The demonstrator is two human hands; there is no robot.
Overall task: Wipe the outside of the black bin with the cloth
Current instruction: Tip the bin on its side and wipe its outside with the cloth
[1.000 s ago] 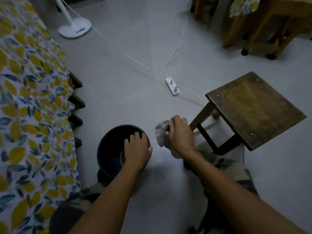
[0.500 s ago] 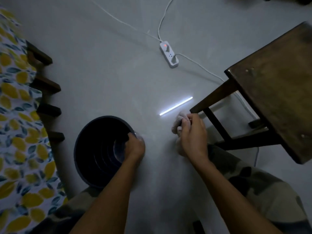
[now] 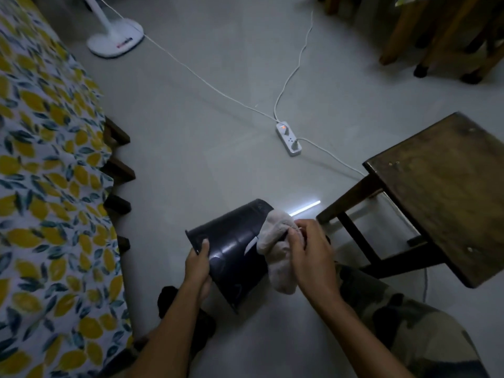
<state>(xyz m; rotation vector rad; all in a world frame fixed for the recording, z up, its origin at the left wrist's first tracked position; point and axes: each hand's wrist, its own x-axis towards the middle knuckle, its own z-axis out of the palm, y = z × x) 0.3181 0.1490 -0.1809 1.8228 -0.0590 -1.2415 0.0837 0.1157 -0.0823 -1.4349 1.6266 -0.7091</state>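
Both forearms outstretched, left hand [image 3: 197,264] and right hand [image 3: 311,257] (fingers curled)

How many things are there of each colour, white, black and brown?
White: 3, cloth, power strip, fan base
Black: 1, bin
Brown: 1, wooden stool
Total: 5

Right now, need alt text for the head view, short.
A person's left hand grips the rim of a black bin tipped on its side above a grey floor, while the right hand presses a white cloth against its outer wall. A wooden stool stands to the right, a power strip beyond.
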